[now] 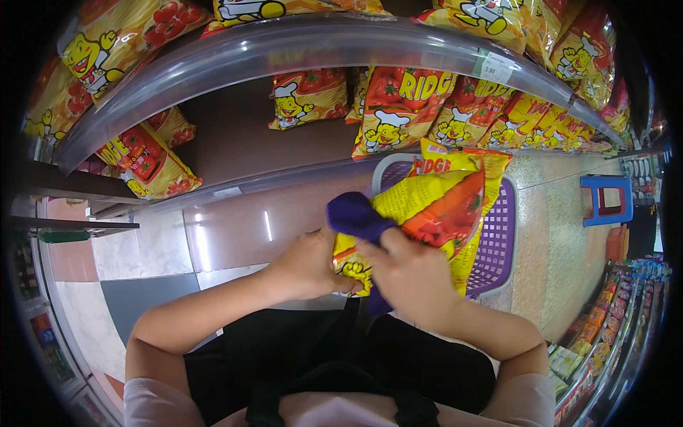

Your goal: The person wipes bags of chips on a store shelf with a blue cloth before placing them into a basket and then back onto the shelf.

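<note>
My left hand (307, 267) grips a yellow-and-red potato chip bag (355, 275) that shows a cartoon chef. A purple cloth (352, 211) is bunched in my right hand (419, 280), lying against that bag; the hand is slightly blurred. Just beyond, a larger-looking yellow chip bag (443, 213) with a tomato picture lies over a purple plastic basket (504, 251). Whether these are separate bags cannot be told, because my right hand and the cloth cover where they meet.
Ahead, more chip bags (397, 117) stand on a brown shelf (229, 123). A clear plastic shelf edge (341, 45) crosses above them, with further bags over it. At right are a blue stool (608, 200) and a rack of packaged goods (592, 341). The floor is tiled (144, 299).
</note>
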The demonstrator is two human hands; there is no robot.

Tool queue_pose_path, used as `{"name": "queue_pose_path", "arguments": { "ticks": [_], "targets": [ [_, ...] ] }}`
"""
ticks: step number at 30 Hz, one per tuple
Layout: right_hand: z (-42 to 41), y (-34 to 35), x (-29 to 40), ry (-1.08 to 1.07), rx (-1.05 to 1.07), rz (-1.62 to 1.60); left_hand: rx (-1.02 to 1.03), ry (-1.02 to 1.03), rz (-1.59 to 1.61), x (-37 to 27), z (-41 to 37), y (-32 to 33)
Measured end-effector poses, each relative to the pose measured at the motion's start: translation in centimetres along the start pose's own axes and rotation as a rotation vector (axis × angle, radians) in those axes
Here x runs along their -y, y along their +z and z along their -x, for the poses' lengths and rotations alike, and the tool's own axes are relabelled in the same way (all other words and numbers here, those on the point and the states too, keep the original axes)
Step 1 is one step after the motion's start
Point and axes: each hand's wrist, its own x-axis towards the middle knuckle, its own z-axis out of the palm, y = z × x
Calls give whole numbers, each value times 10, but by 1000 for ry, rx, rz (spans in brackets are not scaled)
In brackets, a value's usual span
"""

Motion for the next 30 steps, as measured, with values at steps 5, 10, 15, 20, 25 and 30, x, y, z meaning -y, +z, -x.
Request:
{"name": "queue_pose_path", "arguments": {
  "ticks": [5,10,15,20,25,30],
  "targets": [
    [11,-47,-43,272,-107,354,-4,-4,98,-7,-13,12],
    [10,-71,-65,355,-470,5,39,8,146,4,-11,4],
    [70,-56,-64,428,-787,-411,352,-77,811,61,35,-29],
    [81,-43,-51,487,-566,-928,-6,-460,1165,112,109,-64],
    [52,-43,-29,666,-590,-916,-482,-230,1142,132,84,-99],
    [83,-47,-38,670,-625,-961,-589,-51,1012,148,33,-134]
  ]
}}
